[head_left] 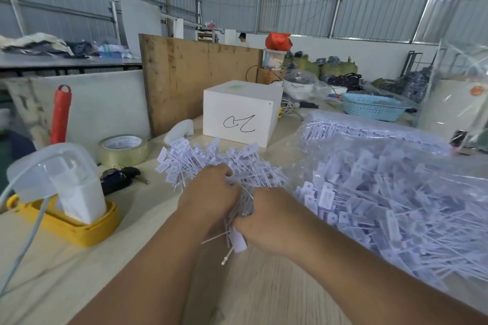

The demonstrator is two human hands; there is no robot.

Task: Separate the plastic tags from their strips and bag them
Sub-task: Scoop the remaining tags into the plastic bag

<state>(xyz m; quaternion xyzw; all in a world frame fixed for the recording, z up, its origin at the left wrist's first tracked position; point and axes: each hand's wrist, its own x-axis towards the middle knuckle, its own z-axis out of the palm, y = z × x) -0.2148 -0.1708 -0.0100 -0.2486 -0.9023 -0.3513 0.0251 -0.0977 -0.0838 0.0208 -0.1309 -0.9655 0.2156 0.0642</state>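
A person's two bare forearms reached in from the six o'clock edge over a pale wooden table point(79, 266), and both hands met at the centre around one bundle of white plastic tags point(224, 163). The left hand point(208, 192) had its fingers curled over the bundle's stems, gripping them just below the point where the flat tag heads fanned out toward twelve o'clock. The right hand point(266, 221), touching the left at about four o'clock from it, was closed around the lower stems, and a single loose tag point(237, 241) stuck out beneath its fingers toward six o'clock. At three o'clock from the hands lay a large heap of the same tags inside a clear plastic bag point(396, 192), close beside the right wrist. At twelve o'clock, behind the bundle, stood a white box point(240, 111) with a black scribble on its front. At ten o'clock a roll of clear tape point(124, 150) lay flat, with a set of keys point(121, 175) just in front of it. At nine o'clock a translucent plastic container point(60, 177) sat in a yellow tray point(79, 232). A blue perforated basket point(375, 108) rested far off at two o'clock.
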